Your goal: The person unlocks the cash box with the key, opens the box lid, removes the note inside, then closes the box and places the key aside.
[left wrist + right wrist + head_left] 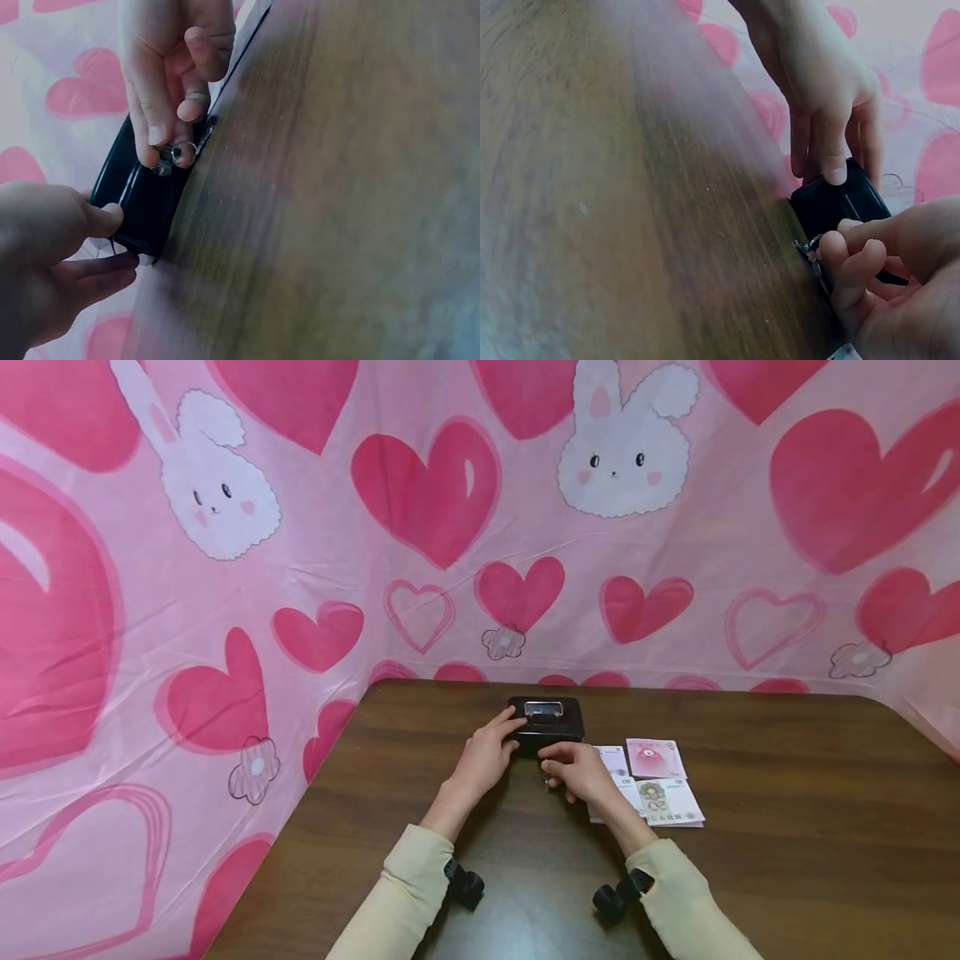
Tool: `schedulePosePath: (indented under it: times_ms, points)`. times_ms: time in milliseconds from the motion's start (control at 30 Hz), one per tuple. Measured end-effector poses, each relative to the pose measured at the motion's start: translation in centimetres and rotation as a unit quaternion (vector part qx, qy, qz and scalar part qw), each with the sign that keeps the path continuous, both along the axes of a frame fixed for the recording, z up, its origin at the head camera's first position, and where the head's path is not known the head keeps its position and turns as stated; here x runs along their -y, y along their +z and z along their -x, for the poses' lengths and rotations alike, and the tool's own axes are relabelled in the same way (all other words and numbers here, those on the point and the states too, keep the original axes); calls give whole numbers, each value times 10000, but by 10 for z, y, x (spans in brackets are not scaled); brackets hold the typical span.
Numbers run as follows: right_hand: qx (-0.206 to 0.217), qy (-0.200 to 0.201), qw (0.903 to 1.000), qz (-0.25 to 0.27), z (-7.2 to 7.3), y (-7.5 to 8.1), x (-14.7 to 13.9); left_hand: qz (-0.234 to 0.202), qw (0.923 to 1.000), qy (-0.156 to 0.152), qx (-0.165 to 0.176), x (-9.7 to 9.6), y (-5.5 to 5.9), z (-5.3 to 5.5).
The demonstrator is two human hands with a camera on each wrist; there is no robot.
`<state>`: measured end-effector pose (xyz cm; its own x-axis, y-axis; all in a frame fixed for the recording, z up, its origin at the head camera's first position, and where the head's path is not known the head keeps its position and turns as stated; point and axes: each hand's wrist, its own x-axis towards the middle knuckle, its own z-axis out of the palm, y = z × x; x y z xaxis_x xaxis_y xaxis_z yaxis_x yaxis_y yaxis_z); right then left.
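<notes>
A small black cash box [558, 735] with a silver handle [543, 709] on its lid stands near the table's far edge, its lid down. My left hand [480, 760] grips its left end, the thumb on the front side and the fingers over the top and end. At the box's front, my right hand [581, 772] pinches a key between thumb and forefinger, close against the front face. A metal key ring [184, 154] hangs from it below those fingers, with another small metal piece dangling. The key's tip is hidden by the fingertips.
Right of the box lie several banknotes, a pink one [655, 758] and one with a brownish portrait [670, 802] among them, partly under my right forearm. The brown wooden table [810, 827] ends at a pink heart-and-rabbit cloth [525, 527] behind and on the left.
</notes>
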<state>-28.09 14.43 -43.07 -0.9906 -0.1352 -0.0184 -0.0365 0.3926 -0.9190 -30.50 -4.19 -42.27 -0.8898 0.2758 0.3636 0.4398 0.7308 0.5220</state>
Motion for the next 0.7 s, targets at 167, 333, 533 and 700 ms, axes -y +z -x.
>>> schedulePosePath:
  times_ms: [167,333,533,700]
  points:
    - [124,-53,9998,136,1,0,2,-117,9998,30,127,1,-1,0]
    - [217,120,9994,260,0,3,1,-161,9998,40,135,0,0,0]
    - [175,64,9996,191,-1,5,1,-135,9999,40,89,0,1,0]
    - [120,-6,9997,209,-2,4,3,-67,9999,55,109,-1,2,-1]
